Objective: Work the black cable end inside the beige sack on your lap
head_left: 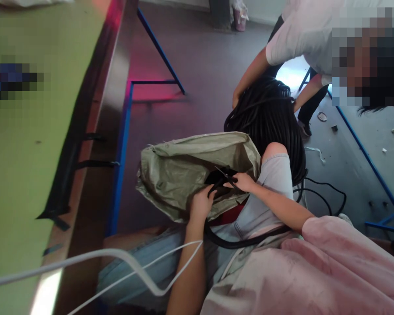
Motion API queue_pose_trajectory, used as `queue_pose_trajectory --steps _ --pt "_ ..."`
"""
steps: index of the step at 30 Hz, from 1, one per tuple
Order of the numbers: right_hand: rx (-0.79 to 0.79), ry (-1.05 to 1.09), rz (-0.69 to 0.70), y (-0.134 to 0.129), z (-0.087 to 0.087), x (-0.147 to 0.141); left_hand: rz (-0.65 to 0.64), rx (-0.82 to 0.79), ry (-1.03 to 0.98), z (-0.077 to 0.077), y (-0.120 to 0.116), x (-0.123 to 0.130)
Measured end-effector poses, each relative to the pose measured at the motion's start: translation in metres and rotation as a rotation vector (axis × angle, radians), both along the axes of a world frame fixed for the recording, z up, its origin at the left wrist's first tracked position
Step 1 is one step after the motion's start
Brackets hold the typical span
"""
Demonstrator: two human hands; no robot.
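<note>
My right hand (244,182) is closed around small dark scissors (229,177), whose thin blades point up and left. Close by, my left hand (202,203) grips a black hose (214,188) near its end, and the scissors are right at that end. From below my left hand the same kind of black hose (236,243) loops across my lap. Under both hands gapes an olive-green woven sack (174,175), its mouth toward me. Dark pieces (213,176) lie inside it; their exact shape is hard to make out.
Beyond my knee, a person in a white shirt (305,39) bends over a large coil of black hose (269,109). A green-topped table (26,175) with blue legs (121,175) stands at left. White cables (118,253) cross the foreground. Small scraps lie on the floor at right.
</note>
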State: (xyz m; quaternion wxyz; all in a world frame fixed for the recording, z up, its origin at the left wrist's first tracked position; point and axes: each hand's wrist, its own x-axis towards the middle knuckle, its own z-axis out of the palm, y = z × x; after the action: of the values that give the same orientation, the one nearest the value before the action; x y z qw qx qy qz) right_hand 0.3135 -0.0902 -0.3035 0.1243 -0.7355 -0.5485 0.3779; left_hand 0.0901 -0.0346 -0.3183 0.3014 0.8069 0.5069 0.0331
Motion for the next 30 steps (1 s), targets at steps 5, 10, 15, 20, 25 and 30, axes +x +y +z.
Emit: queue_pose_trajectory --steps 5,10,15,20,25,30 --pt "0.109 0.019 0.019 0.003 -0.005 -0.002 0.060 0.005 0.058 -0.002 0.000 -0.006" --pt "0.033 0.020 -0.009 0.003 -0.013 -0.002 0.144 0.065 0.043 -0.007 0.002 -0.014" --pt "-0.064 -0.041 -0.052 0.000 -0.016 0.002 0.179 0.058 0.023 -0.008 0.001 -0.009" --pt "-0.029 0.012 0.055 -0.002 -0.013 0.003 0.281 0.026 -0.103 -0.006 0.000 -0.002" --pt "-0.024 0.055 0.152 -0.004 -0.017 0.004 0.279 0.022 -0.184 -0.005 -0.001 -0.001" --pt "-0.042 0.088 0.202 -0.003 -0.014 0.003 0.200 0.020 -0.250 -0.002 -0.005 0.003"
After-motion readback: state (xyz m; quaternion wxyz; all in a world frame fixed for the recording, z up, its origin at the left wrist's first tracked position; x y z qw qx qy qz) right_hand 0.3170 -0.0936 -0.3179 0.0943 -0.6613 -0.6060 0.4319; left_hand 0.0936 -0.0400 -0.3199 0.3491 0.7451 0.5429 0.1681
